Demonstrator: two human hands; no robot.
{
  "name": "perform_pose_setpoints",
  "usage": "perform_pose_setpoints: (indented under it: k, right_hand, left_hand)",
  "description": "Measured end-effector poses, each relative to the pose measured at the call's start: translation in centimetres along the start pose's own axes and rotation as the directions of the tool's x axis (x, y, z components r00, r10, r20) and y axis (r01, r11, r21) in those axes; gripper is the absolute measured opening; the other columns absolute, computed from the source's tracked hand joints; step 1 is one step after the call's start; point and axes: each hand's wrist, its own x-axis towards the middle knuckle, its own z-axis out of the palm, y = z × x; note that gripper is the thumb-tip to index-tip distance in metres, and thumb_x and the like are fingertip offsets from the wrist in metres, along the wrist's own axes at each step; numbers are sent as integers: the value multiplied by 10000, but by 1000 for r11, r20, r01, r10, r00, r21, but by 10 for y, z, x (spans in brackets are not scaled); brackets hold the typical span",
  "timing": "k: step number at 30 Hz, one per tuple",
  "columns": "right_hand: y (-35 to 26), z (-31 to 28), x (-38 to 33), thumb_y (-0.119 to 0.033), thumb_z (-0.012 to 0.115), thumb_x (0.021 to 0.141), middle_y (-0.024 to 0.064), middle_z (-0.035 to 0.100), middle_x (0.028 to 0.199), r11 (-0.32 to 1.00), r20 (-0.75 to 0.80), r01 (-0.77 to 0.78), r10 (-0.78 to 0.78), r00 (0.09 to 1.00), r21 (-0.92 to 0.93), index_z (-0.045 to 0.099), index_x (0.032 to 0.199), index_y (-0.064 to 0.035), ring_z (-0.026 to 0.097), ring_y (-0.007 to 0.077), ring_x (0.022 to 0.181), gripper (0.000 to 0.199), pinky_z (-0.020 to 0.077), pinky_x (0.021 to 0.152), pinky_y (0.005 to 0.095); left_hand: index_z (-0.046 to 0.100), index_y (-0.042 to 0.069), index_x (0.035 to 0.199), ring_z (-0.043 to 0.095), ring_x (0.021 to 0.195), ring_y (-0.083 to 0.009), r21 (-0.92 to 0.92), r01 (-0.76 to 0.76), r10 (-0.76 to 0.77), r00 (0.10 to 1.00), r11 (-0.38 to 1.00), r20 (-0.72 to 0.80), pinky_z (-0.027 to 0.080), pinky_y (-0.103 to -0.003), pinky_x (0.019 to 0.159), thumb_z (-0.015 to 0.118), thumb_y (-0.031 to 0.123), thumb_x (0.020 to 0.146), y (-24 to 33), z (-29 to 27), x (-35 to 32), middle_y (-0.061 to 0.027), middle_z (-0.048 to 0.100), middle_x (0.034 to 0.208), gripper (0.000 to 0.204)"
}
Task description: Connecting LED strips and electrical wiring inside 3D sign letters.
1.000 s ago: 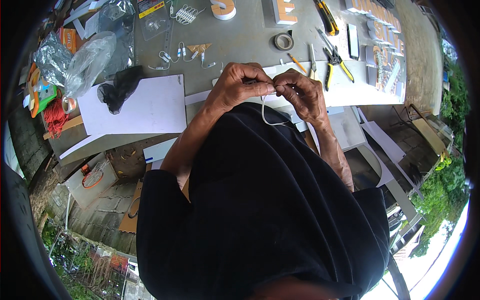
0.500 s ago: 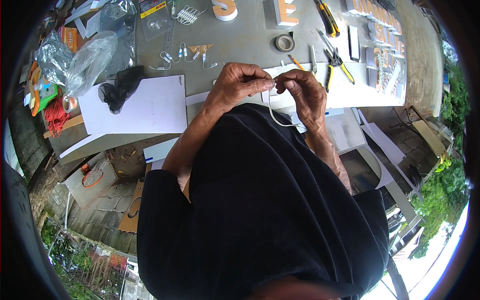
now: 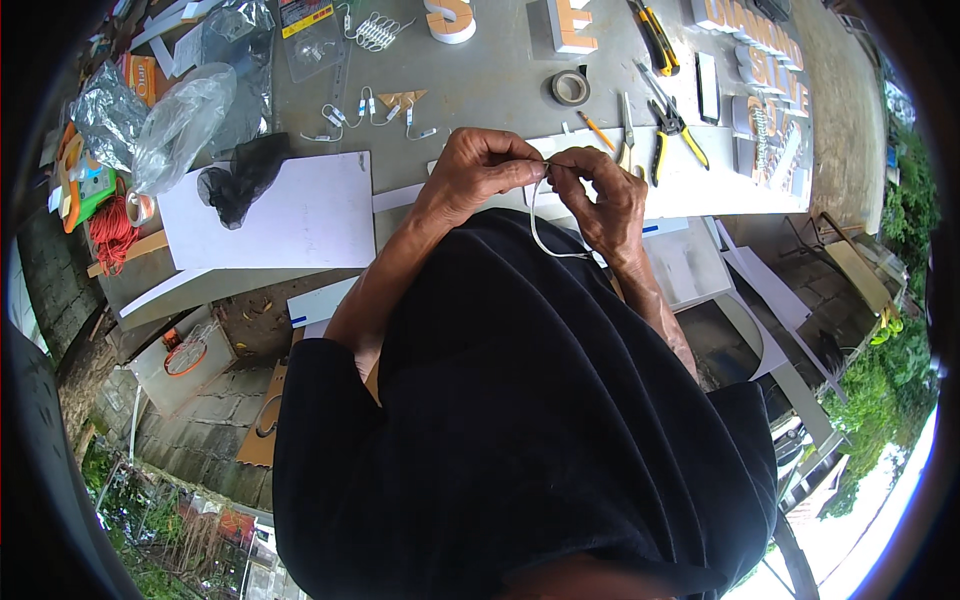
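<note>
My left hand (image 3: 480,172) and my right hand (image 3: 603,195) meet fingertip to fingertip just above the near edge of the table. Both are closed in a pinch. From between them a thin white wire (image 3: 534,228) hangs in a curve and runs toward my right wrist. The fingers hide the wire's tip, where both hands seem to hold it. Just beyond my right hand lie scissors (image 3: 627,133), a pencil (image 3: 597,130) and yellow-black pliers (image 3: 677,135). A roll of dark tape (image 3: 570,87) rests farther back.
White sheets (image 3: 270,215) lie along the near edge. Wired LED modules (image 3: 365,105), a box cutter (image 3: 655,38) and cut-out letters (image 3: 450,20) are spread farther back. Clear plastic bags (image 3: 185,125), black mesh (image 3: 240,180) and red cord (image 3: 112,235) sit at left.
My right hand has shifted slightly left and its fingers have bent closer to my left fingertips. The wire's loop has moved a little left. More of the scissors shows now.
</note>
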Motion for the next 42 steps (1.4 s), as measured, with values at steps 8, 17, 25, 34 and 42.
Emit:
perform_pose_setpoints:
  k: [8, 17, 25, 34, 42]
  right_hand:
    - [-2, 10, 2, 63, 706, 850, 113, 697, 850, 976, -65, 151, -163, 985, -157, 630, 1003, -16, 708, 209, 753, 188, 549, 633, 314]
    - [-12, 21, 0, 75, 677, 870, 154, 709, 993, 996, -87, 70, -74, 993, -50, 645, 1097, 7, 716, 230, 826, 239, 564, 695, 325]
    - [2, 19, 1, -36, 732, 887, 157, 715, 1077, 989, 4, -106, 106, 994, 102, 651, 1098, 27, 731, 213, 861, 235, 590, 722, 325]
    - [2, 2, 21, -20, 699, 872, 121, 737, 791, 964, 160, -262, 266, 951, -41, 652, 976, 23, 737, 182, 709, 122, 583, 638, 302]
    - [16, 10, 26, -7, 654, 917, 122, 725, 774, 959, 183, -283, 275, 944, 20, 617, 1008, 53, 721, 153, 686, 115, 572, 624, 274]
  left_hand:
    - [762, -16, 971, 666, 793, -92, -49, 28, -30, 999, 998, -34, 524, -232, 707, 732, 79, 894, -2, 4, -3, -70, 744, 852, 126]
    - [738, -18, 974, 423, 557, -4, -105, -14, -7, 981, 994, -192, 285, -192, 488, 711, 87, 922, -1, 10, -1, 29, 602, 679, 120]
    - [744, -32, 952, 450, 554, -28, -51, 91, -100, 967, 995, -234, 298, -200, 492, 695, 84, 922, -1, 7, 2, 15, 597, 667, 129]
    - [754, -24, 1013, 571, 640, -72, -13, 161, -162, 985, 987, -64, 441, -211, 495, 703, 179, 933, -12, -8, 6, -48, 700, 790, 224]
    - [756, -24, 1033, 625, 681, -97, 55, 207, -198, 971, 977, -133, 465, -229, 509, 726, 125, 912, -18, -13, 8, -66, 731, 833, 194]
